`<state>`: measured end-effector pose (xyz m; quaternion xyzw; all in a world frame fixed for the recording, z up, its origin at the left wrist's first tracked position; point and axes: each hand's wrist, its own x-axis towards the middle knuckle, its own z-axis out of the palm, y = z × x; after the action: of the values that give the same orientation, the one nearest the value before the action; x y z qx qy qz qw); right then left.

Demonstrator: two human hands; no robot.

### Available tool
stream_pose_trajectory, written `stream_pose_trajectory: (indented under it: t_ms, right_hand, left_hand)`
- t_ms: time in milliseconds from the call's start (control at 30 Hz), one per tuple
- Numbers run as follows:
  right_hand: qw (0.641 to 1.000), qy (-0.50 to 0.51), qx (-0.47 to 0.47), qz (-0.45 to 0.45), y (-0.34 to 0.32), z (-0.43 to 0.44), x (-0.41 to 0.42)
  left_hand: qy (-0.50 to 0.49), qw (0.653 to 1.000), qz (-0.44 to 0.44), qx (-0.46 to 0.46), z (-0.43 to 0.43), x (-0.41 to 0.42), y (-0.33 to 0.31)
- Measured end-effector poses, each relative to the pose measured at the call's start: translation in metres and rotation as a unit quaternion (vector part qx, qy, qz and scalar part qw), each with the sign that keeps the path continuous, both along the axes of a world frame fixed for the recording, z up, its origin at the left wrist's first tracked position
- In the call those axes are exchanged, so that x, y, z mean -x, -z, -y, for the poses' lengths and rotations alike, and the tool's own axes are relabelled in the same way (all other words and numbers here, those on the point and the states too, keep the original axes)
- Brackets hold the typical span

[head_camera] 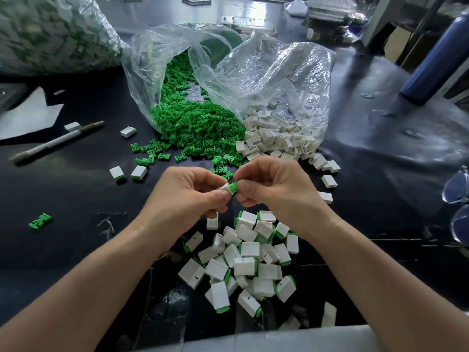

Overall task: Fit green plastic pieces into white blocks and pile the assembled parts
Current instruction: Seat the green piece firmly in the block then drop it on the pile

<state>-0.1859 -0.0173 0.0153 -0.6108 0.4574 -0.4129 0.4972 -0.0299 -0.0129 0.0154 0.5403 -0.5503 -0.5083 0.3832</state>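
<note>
1. The left hand (193, 196) pinches a white block (224, 187) between thumb and fingers. The right hand (274, 191) pinches a green piece (234, 186) the same way. Both hands are clenched on their parts, held up over the bench (76, 204).
2. The relation that matters: the piece lies directly right of the block and meets its right end. I cannot tell how deep it sits, because fingertips cover the joint.
3. The two parts appear to share one long axis, running left to right between the hands with a slight tilt. The coming push probably runs along that line, with the hands closing toward each other.
4. Each part sits at its own hand's fingertips, so neither hand is nearer. The joint lies midway between them.
5. The pile (248, 262) of assembled parts lies just below the hands, on the person's side and a little toward the right wrist. Either hand could drop the finished part there.
6. Supplies lie beyond the hands: the green heap (198, 128) ahead, and the white heap (276, 141) ahead and to the right.
</note>
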Motion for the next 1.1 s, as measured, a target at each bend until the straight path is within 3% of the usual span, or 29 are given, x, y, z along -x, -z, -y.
stream_pose_trajectory:
  t_ms: [400,667,867,1100]
  right_hand:
    - [1.0,-0.005,-0.008,-0.018,-0.0002,0.0008,0.0028]
    - [0.983,-0.016,0.029,-0.18,0.0038,-0.0001,0.0009]
    - [0.981,-0.014,0.061,-0.183,0.002,-0.0026,0.0014]
    - [0.941,-0.06,0.154,-0.294,-0.0031,-0.0047,0.0041]
  left_hand:
    - [0.027,0.998,-0.05,-0.005,-0.0015,0.0003,-0.0067]
    - [0.031,0.998,-0.06,0.0,-0.0012,-0.0002,-0.0061]
    - [0.056,0.995,-0.078,-0.03,-0.0008,-0.0023,-0.0068]
    - [0.096,0.994,0.011,0.057,-0.0039,-0.006,-0.0039]
